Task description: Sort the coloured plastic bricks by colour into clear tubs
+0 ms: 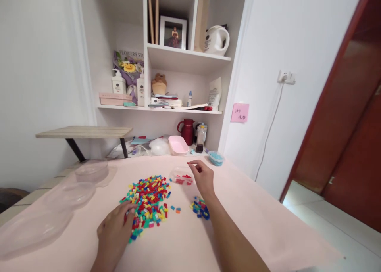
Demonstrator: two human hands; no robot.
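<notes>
My right hand (202,177) pinches a small red building brick (188,163) between thumb and forefinger. It is raised just above the right rim of a clear plastic box (182,177) that has several red bricks in it. At the left edge of a large heap of mixed coloured bricks (150,196) is my left hand (117,222), its fingers curled toward the thumb. A bit of red shows between them, but what they hold, if anything, is unclear. A smaller pile of mostly blue, green and yellow bricks (200,208) lies partly behind my right forearm.
Clear plastic containers (71,194) stand along the table's left side. A tub of light blue pieces (215,158) sits at the back right. Behind the table are a pink tray (178,145), a dark red jug (187,132) and a bottle (201,139). Loose bricks (177,211) lie between the piles.
</notes>
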